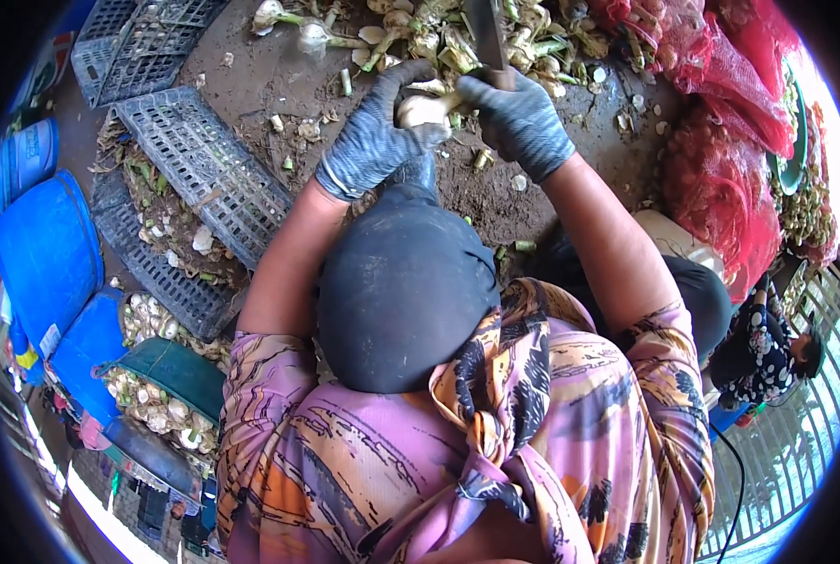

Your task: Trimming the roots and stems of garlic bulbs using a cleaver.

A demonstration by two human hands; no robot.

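My left hand (368, 141), in a grey glove, is closed on a white garlic bulb (423, 113), with a stalk pointing toward my right hand (523, 122). My right hand, gloved the same way, grips the handle of a knife (486, 33) whose blade points up, beside the bulb and its stalk. Beyond both hands lies a heap of garlic (411, 28) with stalks and leaves. Cut stalk pieces and peels are scattered on the muddy floor (476, 197). My dark-covered knee (401, 291) is below my hands.
At left are plastic crates (194, 169), blue barrels (44, 263) and a green basket of garlic (157, 376). Red mesh sacks (711, 188) are piled at right, near a white container (674, 230). Another person (758, 352) is by the railing (786, 451) at far right.
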